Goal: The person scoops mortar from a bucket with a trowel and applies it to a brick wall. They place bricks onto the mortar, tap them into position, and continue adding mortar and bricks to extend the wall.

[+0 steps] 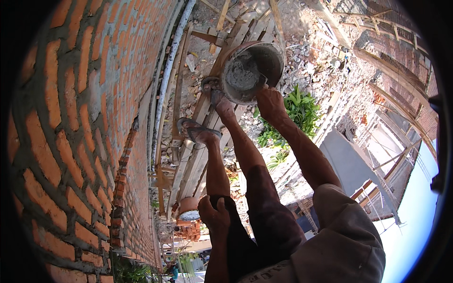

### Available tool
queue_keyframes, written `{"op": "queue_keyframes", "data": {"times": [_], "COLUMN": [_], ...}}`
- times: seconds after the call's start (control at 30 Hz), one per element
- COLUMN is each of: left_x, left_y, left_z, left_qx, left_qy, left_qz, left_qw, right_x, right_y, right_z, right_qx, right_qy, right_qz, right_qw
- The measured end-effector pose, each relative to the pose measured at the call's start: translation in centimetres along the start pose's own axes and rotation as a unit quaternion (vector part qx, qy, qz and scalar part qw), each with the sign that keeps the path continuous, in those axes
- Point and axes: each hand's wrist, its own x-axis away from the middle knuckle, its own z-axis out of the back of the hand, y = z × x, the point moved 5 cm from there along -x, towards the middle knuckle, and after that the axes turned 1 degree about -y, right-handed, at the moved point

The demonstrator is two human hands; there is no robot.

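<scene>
My right hand (271,103) is closed at the near right rim of a round bucket (281,63) of wet grey mortar (242,71). It grips a trowel (265,80); only a little of the metal shows past the fist, against the bucket's inner wall. The mortar is heaped toward the left side of the bucket. My left hand (215,216) is down by my knee, its fingers curled and the thumb raised, with nothing visible in it. My sandalled feet (207,136) stand on wooden planks, just left of and below the bucket.
A brick wall (66,141) with grey mortar joints rises close on my left, a pale pipe (171,70) along it. Narrow planks (192,158) form the footing. Rubble (311,61) and a green plant (297,113) lie below right. A second bucket (188,205) and stacked bricks (188,231) are behind my feet.
</scene>
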Motion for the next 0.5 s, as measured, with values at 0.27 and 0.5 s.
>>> {"op": "queue_keyframes", "data": {"times": [0.27, 0.5], "left_x": [-0.2, -0.2], "left_y": [0.2, -0.2], "left_z": [0.3, 0.4], "left_qx": [0.02, -0.003], "left_qy": [-0.015, -0.022], "left_qz": [0.011, 0.019], "left_qw": [1.0, 1.0], "right_x": [4.4, -8.3], "right_y": [13.2, 14.7], "right_z": [-0.5, 4.1], "right_qx": [-0.295, -0.37], "right_qy": [0.169, 0.245], "right_qz": [-0.269, -0.086], "right_qw": [0.901, 0.892]}}
